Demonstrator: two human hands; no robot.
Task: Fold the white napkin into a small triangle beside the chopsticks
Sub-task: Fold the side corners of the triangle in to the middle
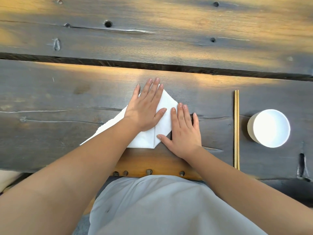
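My left hand (145, 107) lies flat and spread on the white napkin (166, 114), palm down, fingers pointing away from me and a little to the right. It grips nothing; it only presses the cloth against the counter (50, 99). The fingertips reach past the napkin's far corner onto bare wood, and the thumb rests on the cloth, pointing toward my other hand.

My right hand (183, 131) is flat and open too, palm down. Its thumb and the inner fingers lie on the right edge of the napkin, while the outer fingers and most of the palm sit on the counter just beside it. It holds nothing either.

The napkin is partly folded, lying in the middle of the near plank, straight in front of me. It has a point at the far end under my left fingers, a slanted right side, and a straight crease running toward me between my two hands. Its left part runs out under my left forearm to a thin corner.

The chopsticks (236, 129) lie to the right of the napkin, apart from it, side by side and pointing away from me. Just beyond them on the right stands a white bowl (269, 128).

The counter is dark, weathered wood with a gap between its planks.
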